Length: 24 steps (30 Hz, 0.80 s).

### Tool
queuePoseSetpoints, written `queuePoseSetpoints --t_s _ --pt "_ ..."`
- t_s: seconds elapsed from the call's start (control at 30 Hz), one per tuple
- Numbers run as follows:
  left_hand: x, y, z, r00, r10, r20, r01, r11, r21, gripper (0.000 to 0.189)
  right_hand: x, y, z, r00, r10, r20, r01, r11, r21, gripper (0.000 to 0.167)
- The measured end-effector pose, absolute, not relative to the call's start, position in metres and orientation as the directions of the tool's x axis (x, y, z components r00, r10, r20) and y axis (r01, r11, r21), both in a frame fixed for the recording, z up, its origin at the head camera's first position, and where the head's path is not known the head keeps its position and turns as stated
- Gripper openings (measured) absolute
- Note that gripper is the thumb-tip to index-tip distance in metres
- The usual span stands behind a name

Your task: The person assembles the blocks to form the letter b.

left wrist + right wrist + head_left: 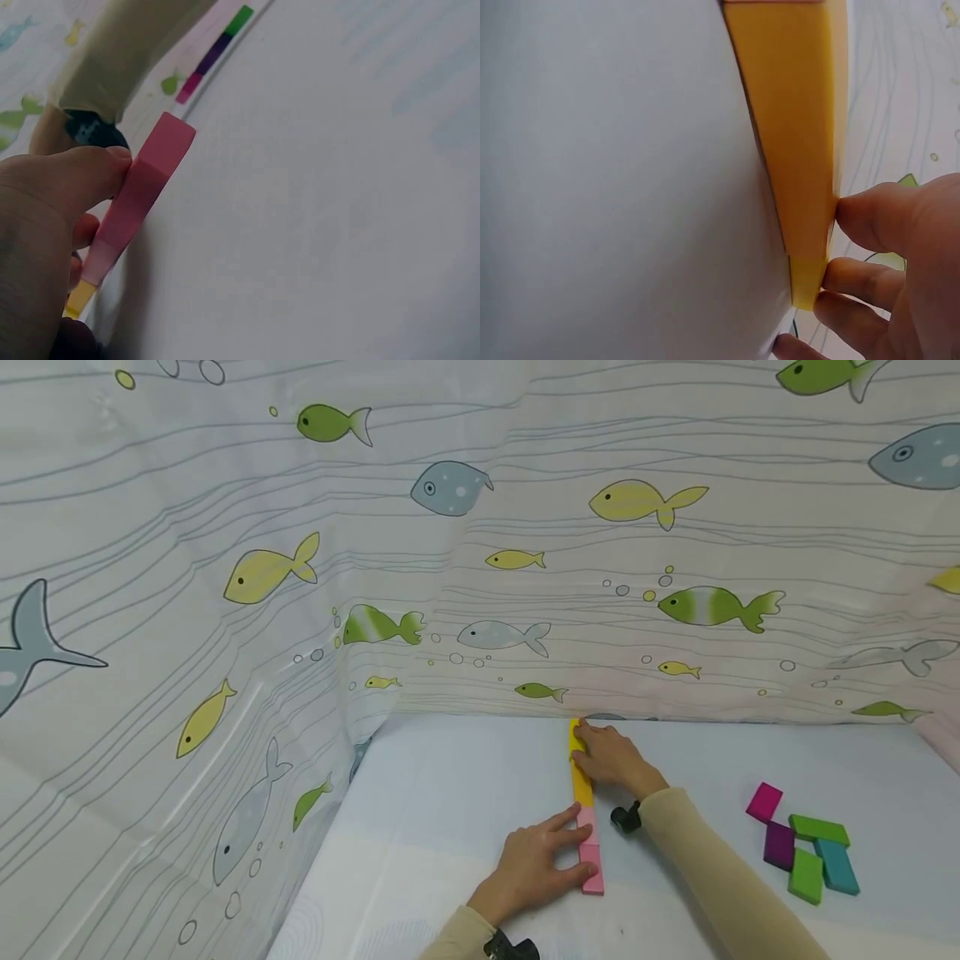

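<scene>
A straight row of blocks lies on the white tabletop: a yellow block [576, 737] at the far end, an orange-yellow block [582, 787], then two pink blocks [592, 857] at the near end. My left hand [528, 864] touches the pink blocks from the left, thumb at the nearer one and fingertips farther up. In the left wrist view, the thumb [109, 165] lies along the pink side. My right hand [613, 756] rests its fingertips on the right side of the yellow and orange-yellow blocks, as the right wrist view shows.
Off to the right sits a loose group of blocks: magenta [765, 802], purple [779, 846], green [819, 829], light green [806, 875] and teal [837, 866]. A fish-patterned curtain [570, 602] hangs behind the far table edge and along the left.
</scene>
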<state>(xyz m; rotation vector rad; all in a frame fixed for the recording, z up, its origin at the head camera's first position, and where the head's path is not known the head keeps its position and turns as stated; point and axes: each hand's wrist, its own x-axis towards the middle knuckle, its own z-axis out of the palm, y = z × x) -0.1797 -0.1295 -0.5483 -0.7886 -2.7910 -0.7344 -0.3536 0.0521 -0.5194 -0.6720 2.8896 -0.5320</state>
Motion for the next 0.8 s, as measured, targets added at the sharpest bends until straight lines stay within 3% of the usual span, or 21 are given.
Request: queuePoseSetpoints --t_s 0.4,0.8 --pt "-0.1786 -0.13 -0.5474 -0.854 0.453 0.257 0.521 0.738 0.429 0.053 -0.349 0.048 -0.5173 -0.904 -0.426 -0.034 -0.385 0.846 -0.369 0.068" --pt "-0.1783 -0.1296 -0.5475 -0.849 0.447 0.283 0.528 0.735 0.425 0.05 -0.3452 0.0425 -0.5148 -0.908 -0.418 -0.03 -0.38 0.851 -0.361 0.062"
